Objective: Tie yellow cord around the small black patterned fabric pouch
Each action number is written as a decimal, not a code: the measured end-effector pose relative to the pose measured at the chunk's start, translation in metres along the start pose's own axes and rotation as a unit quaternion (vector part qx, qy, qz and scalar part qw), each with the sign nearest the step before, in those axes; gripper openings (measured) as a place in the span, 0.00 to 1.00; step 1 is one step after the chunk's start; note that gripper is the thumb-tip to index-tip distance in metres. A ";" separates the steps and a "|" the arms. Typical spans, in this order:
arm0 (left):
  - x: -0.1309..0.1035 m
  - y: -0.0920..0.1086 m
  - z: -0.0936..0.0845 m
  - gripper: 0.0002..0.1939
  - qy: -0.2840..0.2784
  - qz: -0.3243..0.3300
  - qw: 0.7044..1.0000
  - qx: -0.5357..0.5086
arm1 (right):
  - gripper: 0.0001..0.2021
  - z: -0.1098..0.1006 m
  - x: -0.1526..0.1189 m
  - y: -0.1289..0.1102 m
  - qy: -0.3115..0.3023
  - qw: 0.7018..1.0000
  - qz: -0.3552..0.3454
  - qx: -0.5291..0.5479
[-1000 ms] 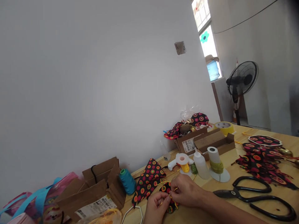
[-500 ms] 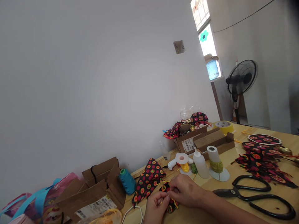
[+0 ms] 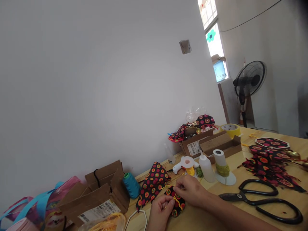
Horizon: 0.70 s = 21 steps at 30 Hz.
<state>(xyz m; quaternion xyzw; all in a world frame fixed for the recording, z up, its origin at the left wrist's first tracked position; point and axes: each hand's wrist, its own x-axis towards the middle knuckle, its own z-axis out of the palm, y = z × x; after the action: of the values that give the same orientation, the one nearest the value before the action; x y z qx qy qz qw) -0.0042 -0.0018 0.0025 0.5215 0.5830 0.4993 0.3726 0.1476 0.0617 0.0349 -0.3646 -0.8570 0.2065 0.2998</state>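
A small black piece of fabric (image 3: 177,210) with round red, orange and green motifs lies between my hands, low in the view. Yellow cord (image 3: 176,201) runs across it and up toward the right hand. My left hand (image 3: 161,208) pinches the fabric's left edge with thumb and forefinger. At the upper right edge, my right hand (image 3: 191,190) has its fingertips closed on the yellow cord; the exact grip is partly hidden. Just behind lies a larger folded cloth (image 3: 154,183) in the same pattern. Black-handled scissors (image 3: 250,200) rest right of my forearm.
A white squeeze bottle (image 3: 206,168), a green cord spool (image 3: 222,168) and a yellow thread spool (image 3: 190,170) stand behind my hands. Left are a teal thread cone (image 3: 131,185), an opened cardboard box (image 3: 96,199) and a white hexagonal frame (image 3: 136,218). Patterned pieces (image 3: 269,166) lie right.
My right hand has drawn slightly away from my left, so their fingertips stand apart. More of the fabric piece and its yellow cord shows between them.
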 end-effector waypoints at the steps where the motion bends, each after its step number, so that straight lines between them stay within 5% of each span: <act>1: 0.000 0.001 0.000 0.17 -0.001 -0.002 1.000 -0.001 | 0.14 0.000 0.000 0.001 0.000 1.000 0.004 0.003; 14: 0.001 -0.001 -0.001 0.16 0.012 -0.005 1.000 -0.007 | 0.09 0.002 0.000 0.001 -0.003 0.999 0.023 -0.022; 21: 0.002 0.001 -0.002 0.15 -0.002 -0.004 1.000 -0.014 | 0.14 -0.004 -0.001 -0.002 0.003 1.000 -0.002 -0.009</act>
<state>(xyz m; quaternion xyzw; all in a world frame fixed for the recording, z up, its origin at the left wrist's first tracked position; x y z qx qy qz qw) -0.0063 -0.0002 0.0036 0.5147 0.5773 0.5051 0.3829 0.1494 0.0599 0.0386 -0.3662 -0.8587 0.1971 0.2995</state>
